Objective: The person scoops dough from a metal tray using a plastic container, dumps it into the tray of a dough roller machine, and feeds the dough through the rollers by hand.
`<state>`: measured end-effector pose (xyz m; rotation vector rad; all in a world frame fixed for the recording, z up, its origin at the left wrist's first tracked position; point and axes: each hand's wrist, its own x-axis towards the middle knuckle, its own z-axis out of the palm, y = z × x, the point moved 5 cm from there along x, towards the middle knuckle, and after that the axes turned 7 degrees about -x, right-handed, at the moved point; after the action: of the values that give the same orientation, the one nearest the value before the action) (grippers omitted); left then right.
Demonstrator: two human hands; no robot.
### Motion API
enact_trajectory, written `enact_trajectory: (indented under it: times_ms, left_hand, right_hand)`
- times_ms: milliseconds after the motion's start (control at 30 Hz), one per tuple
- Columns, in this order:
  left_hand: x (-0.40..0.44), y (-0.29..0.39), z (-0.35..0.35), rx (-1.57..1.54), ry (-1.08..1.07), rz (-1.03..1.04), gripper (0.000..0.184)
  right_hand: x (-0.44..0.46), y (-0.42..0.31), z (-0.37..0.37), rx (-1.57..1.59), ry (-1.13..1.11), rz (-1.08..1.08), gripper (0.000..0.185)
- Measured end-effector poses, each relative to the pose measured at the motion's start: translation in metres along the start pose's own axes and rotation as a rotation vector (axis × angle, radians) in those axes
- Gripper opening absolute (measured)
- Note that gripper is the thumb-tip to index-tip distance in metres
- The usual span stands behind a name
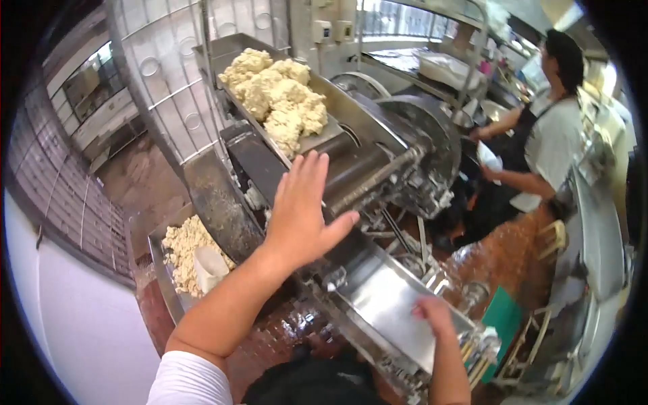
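Observation:
Crumbly pale dough (pixel 283 98) lies heaped in the metal tray (pixel 239 46) on top of a roller machine (pixel 358 169). My left hand (pixel 304 209) is stretched out flat near the tray's lower edge, fingers apart and nothing in them; whether it touches the machine is unclear. Over the shiny metal chute (pixel 385 290) is my right hand (pixel 432 312), its fingers curled in; anything inside them is hidden. A second metal bin (pixel 162 263) at lower left holds more crumbly dough (pixel 185 253) and a white scoop (pixel 210 268).
A person (pixel 553 128) in a dark apron stands at a counter at right, holding something white. Beyond the machine is a large round wheel guard (pixel 425 135). A green panel (pixel 501 324) stands by the chute's lower end. Barred metal gates (pixel 74 182) rise at left.

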<state>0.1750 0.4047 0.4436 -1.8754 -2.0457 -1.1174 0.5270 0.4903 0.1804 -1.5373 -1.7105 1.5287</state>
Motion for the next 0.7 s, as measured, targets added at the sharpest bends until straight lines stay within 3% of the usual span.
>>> enact_trajectory:
  times_ms: [67,100,133,167,267,333,400,467,567,700]
  left_hand:
    - [0.002,0.002,0.001,0.022,-0.025,-0.041,0.09]
    - [0.002,0.003,0.0,0.036,-0.042,-0.068,0.091]
    - [0.005,0.005,0.001,0.051,-0.062,-0.088,0.091]
    - [0.006,0.006,0.002,0.079,-0.082,-0.121,0.094]
    - [0.011,0.01,0.005,0.167,-0.154,-0.198,0.096]
    - [0.014,0.008,0.006,0.168,-0.165,-0.249,0.095]
    - [0.016,0.009,0.005,0.202,-0.084,-0.213,0.094]
    - [0.014,0.008,0.004,0.239,-0.034,-0.19,0.092]
    - [0.005,0.001,0.004,0.252,0.036,-0.154,0.087]
    - [0.011,0.004,0.01,0.263,-0.003,-0.186,0.08]
  right_hand:
    - [0.058,-0.053,-0.05,-0.028,0.155,-0.16,0.023]
    - [0.094,-0.063,-0.075,0.195,0.317,-0.222,0.024]
    - [0.127,-0.091,-0.1,0.009,0.387,-0.438,0.024]
    - [0.138,-0.131,-0.112,0.194,0.522,-0.414,0.024]
    - [0.224,-0.192,-0.169,0.205,0.625,-0.544,0.025]
    - [0.289,-0.239,-0.184,0.234,0.589,-0.565,0.024]
    - [0.331,-0.303,-0.168,0.101,0.333,-0.598,0.026]
    - [0.389,-0.345,-0.142,-0.27,0.156,-0.864,0.031]
    - [0.483,-0.349,-0.104,-0.51,-0.2,-0.712,0.037]
    - [0.505,-0.365,-0.049,-0.577,-0.114,-0.923,0.047]
